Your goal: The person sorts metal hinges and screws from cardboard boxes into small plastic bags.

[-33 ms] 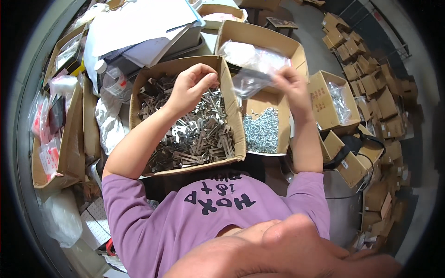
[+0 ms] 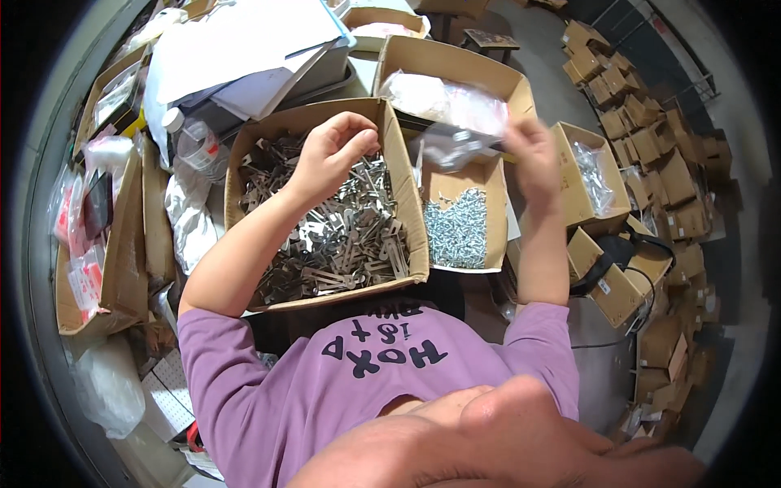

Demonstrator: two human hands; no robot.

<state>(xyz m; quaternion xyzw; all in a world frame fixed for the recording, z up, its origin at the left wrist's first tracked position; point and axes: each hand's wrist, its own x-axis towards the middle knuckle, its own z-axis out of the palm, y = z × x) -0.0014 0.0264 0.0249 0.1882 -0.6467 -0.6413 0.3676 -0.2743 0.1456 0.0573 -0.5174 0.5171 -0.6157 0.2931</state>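
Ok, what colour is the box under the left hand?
The box is brown, best seen in the head view.

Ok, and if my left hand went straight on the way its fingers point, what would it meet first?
Probably the right wall of the cardboard box holding the flat metal parts; it shows just past your left hand. Depth is unclear, so it may clear that rim.

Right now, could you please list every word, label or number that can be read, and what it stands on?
Purple shirt: large dark lettering across the chest; wording not copied out.
Bottle: label too small to read.
Red and white packets at the left: print too small to read.
Clear bag in the right hand: too blurred to tell.
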